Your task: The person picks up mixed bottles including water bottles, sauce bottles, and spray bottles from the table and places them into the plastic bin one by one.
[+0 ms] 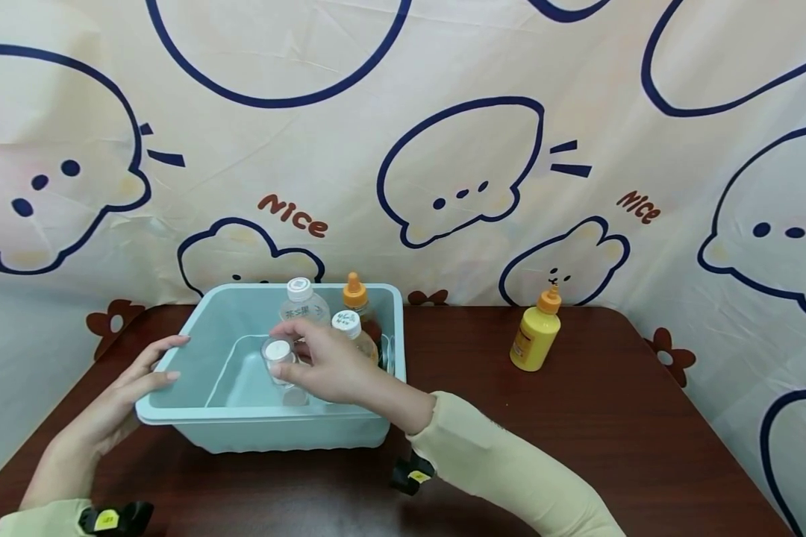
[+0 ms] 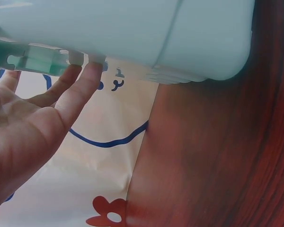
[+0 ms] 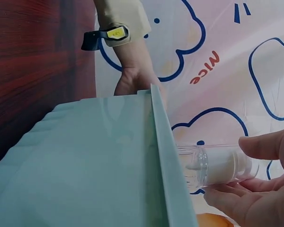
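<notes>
A light blue plastic bin (image 1: 262,414) stands on the table. My left hand (image 1: 110,410) grips its rim at the left end, fingertips over the edge. Over the bin's inside, my right hand (image 1: 336,365) pinches a small clear bottle with a white cap (image 1: 279,352) between thumb and fingers. In the right wrist view this clear bottle (image 3: 220,164) shows a white inner part, and the bin wall hides its far end. Beside that hand in the bin are a clear bottle with a white lid (image 1: 300,289), a bottle with an orange nozzle (image 1: 355,291) and a white-capped bottle (image 1: 346,322).
A yellow squeeze bottle with an orange nozzle (image 1: 536,337) stands on the dark wooden table (image 1: 578,418), right of the bin. Behind the table hangs a patterned curtain (image 1: 349,164). The bin's high walls surround the bottles.
</notes>
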`<action>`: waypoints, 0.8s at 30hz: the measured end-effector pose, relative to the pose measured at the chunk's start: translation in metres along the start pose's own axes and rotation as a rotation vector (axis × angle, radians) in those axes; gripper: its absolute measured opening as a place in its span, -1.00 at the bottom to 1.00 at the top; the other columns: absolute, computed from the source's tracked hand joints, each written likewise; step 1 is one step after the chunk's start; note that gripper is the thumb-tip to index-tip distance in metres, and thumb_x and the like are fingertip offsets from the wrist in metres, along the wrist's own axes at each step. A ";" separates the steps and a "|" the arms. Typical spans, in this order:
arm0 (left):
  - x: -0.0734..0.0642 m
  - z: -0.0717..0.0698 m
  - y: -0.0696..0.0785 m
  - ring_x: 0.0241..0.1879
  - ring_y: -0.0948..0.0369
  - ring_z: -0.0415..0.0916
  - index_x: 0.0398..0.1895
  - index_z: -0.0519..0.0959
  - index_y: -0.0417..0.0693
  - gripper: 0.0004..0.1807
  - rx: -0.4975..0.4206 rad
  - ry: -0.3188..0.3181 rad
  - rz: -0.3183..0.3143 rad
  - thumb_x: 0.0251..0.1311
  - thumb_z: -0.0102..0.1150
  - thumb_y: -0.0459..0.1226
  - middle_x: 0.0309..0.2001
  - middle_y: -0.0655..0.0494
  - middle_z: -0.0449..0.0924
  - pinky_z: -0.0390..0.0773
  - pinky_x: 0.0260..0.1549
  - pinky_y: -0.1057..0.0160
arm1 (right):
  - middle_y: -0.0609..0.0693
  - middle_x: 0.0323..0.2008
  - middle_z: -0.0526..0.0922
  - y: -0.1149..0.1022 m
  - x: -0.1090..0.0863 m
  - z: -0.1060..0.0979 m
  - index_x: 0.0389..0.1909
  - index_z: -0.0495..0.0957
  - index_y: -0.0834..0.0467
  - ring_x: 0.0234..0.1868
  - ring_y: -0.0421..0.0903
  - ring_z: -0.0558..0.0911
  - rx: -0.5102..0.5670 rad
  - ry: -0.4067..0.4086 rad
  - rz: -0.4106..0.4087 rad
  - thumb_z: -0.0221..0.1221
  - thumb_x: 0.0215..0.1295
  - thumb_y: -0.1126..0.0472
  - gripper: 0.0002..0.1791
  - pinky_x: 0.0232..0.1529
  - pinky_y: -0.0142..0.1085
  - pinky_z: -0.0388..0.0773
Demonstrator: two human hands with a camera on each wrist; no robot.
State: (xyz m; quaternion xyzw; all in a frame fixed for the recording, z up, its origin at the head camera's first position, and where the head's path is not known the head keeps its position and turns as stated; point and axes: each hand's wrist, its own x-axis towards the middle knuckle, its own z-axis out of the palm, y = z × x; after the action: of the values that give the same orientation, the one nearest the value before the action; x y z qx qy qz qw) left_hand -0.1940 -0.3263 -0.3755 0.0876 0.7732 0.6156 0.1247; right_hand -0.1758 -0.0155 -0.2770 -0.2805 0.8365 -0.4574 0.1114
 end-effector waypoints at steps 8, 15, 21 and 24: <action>0.001 -0.001 -0.001 -0.16 0.16 0.37 0.23 -0.05 0.61 -0.48 0.012 0.001 0.005 0.33 -0.26 -0.18 0.25 -0.22 -0.39 0.56 -0.33 0.01 | -0.05 0.06 0.49 0.002 0.002 0.005 0.10 0.37 0.10 0.05 -0.23 0.48 -0.089 -0.012 0.008 0.15 0.22 0.22 -0.59 0.00 -0.44 0.40; 0.001 0.000 0.000 -0.17 0.16 0.39 0.25 -0.05 0.58 -0.47 0.001 -0.003 0.000 0.33 -0.25 -0.18 0.24 -0.22 -0.40 0.56 -0.33 0.00 | -0.08 0.01 0.50 0.003 0.005 0.012 0.10 0.37 0.11 -0.02 -0.30 0.47 -0.151 -0.032 0.016 0.16 0.21 0.21 -0.59 -0.01 -0.45 0.40; 0.001 0.000 0.000 -0.18 0.17 0.39 0.22 -0.04 0.60 -0.48 -0.004 0.000 -0.010 0.33 -0.26 -0.19 0.24 -0.22 -0.40 0.56 -0.33 0.01 | -0.10 0.01 0.50 0.007 0.006 0.019 0.10 0.35 0.09 -0.01 -0.33 0.45 -0.242 -0.046 0.024 0.15 0.21 0.20 -0.58 0.00 -0.45 0.38; 0.000 -0.001 0.001 -0.19 0.18 0.40 0.21 -0.03 0.61 -0.49 -0.009 -0.001 -0.011 0.33 -0.26 -0.20 0.23 -0.20 -0.39 0.57 -0.34 0.02 | -0.10 0.01 0.50 0.008 0.006 0.023 0.11 0.34 0.09 -0.01 -0.35 0.44 -0.288 -0.052 0.025 0.14 0.22 0.20 -0.57 -0.02 -0.47 0.38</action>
State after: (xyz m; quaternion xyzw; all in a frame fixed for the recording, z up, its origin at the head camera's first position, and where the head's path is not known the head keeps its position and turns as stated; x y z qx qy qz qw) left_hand -0.1946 -0.3267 -0.3748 0.0832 0.7709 0.6182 0.1290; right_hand -0.1738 -0.0315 -0.2961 -0.2948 0.8937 -0.3237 0.0976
